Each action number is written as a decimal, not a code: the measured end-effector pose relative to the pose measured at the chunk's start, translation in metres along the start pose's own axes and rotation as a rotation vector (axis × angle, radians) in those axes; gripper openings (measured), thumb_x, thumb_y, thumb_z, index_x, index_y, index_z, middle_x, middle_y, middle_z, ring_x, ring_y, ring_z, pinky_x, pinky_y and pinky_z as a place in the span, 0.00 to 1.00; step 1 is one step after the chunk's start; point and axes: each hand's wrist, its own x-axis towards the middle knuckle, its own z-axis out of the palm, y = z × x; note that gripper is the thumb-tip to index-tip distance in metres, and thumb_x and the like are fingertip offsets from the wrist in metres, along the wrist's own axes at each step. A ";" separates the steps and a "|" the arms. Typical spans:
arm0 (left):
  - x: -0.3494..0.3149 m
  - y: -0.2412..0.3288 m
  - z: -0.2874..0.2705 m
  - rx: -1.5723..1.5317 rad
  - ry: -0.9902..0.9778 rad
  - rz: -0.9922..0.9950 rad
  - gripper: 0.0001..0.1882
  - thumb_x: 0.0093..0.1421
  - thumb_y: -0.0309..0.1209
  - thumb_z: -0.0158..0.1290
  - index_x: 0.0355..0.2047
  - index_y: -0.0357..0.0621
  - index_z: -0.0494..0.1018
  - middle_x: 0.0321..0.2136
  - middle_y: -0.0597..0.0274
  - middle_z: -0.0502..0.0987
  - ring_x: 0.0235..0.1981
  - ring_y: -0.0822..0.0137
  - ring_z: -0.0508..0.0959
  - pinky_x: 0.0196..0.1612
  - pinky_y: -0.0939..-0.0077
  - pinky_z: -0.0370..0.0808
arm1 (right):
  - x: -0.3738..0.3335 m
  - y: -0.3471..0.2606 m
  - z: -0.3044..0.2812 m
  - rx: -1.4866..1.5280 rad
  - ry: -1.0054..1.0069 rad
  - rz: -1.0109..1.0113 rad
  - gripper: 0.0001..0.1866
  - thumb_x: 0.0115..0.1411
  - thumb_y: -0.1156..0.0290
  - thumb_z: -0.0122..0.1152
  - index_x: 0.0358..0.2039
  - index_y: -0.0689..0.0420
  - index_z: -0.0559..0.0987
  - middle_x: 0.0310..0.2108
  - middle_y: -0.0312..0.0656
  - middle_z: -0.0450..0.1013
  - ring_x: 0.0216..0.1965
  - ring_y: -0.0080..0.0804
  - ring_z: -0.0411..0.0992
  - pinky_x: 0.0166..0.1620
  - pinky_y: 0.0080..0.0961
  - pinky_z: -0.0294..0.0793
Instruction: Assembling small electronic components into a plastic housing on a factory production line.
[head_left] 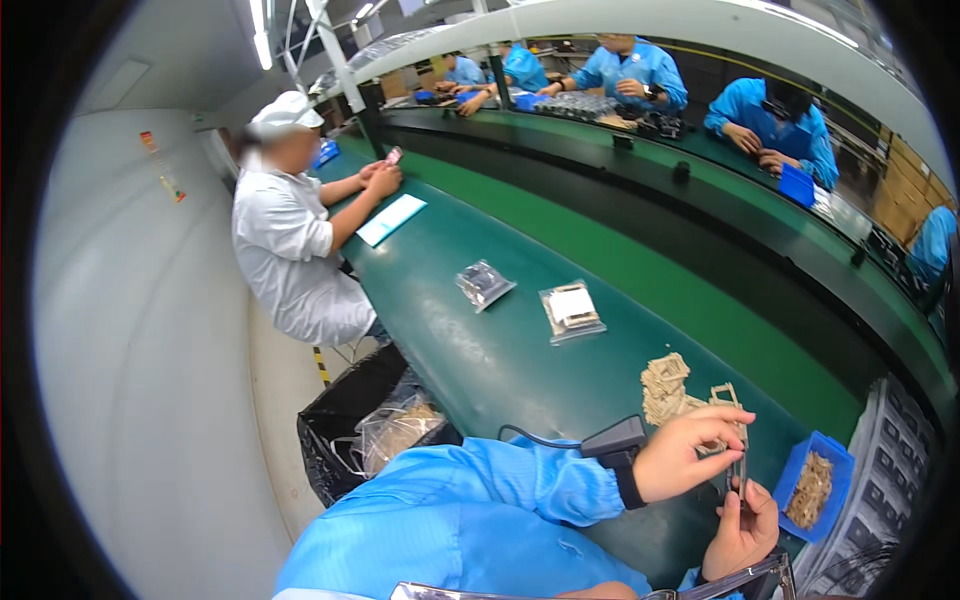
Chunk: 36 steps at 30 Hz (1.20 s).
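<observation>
A narrow part (738, 472) is pinched by the right hand (745, 532), between the tan pile (664, 386) and blue tray (840, 478); at its upper end the left hand (688, 458) is placed, closure indeterminable. Two-handed working is judged underway; steady support is called for.

So our left arm (565, 485) comes across from the left, pretty much level, with the left hand (680, 462) palm-down and fingers curled toward the thumb; can't tell if those tips actually meet. Our right hand (742, 535) sits just below it, pointing up, thumb and fingers pinched. Most of our right forearm is out of sight.
</observation>
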 end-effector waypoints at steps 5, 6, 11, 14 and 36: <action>0.004 -0.006 -0.003 0.012 -0.075 0.013 0.05 0.59 0.24 0.57 0.36 0.39 0.75 0.57 0.51 0.72 0.52 0.59 0.76 0.51 0.68 0.75 | 0.004 0.011 -0.003 -0.003 -0.039 0.117 0.16 0.59 0.83 0.62 0.46 0.62 0.70 0.45 0.47 0.72 0.40 0.26 0.74 0.38 0.19 0.77; 0.004 -0.011 -0.004 0.049 -0.093 0.037 0.05 0.60 0.24 0.55 0.37 0.40 0.73 0.58 0.50 0.69 0.52 0.58 0.76 0.51 0.67 0.75 | 0.005 0.009 -0.001 0.001 -0.043 0.116 0.16 0.59 0.83 0.62 0.46 0.62 0.70 0.45 0.47 0.72 0.40 0.26 0.74 0.38 0.19 0.77; 0.005 -0.016 0.005 0.205 -0.103 0.062 0.04 0.62 0.24 0.53 0.36 0.41 0.69 0.57 0.49 0.68 0.50 0.56 0.75 0.50 0.65 0.74 | 0.008 0.006 0.006 0.206 -0.079 0.094 0.21 0.56 0.79 0.69 0.47 0.62 0.69 0.43 0.46 0.70 0.40 0.27 0.74 0.43 0.23 0.79; 0.001 -0.021 0.006 0.276 -0.090 0.125 0.04 0.62 0.24 0.51 0.36 0.42 0.66 0.56 0.48 0.67 0.51 0.54 0.73 0.51 0.63 0.73 | 0.009 0.006 0.008 0.246 -0.085 0.111 0.22 0.56 0.76 0.70 0.48 0.63 0.69 0.44 0.45 0.70 0.38 0.26 0.74 0.41 0.20 0.78; -0.003 0.000 0.005 0.517 -0.119 0.009 0.05 0.55 0.23 0.55 0.32 0.41 0.73 0.28 0.57 0.77 0.37 0.55 0.79 0.35 0.66 0.76 | 0.018 0.026 -0.010 0.147 0.171 0.335 0.09 0.72 0.62 0.48 0.44 0.53 0.65 0.29 0.31 0.61 0.15 0.11 0.55 0.15 0.09 0.49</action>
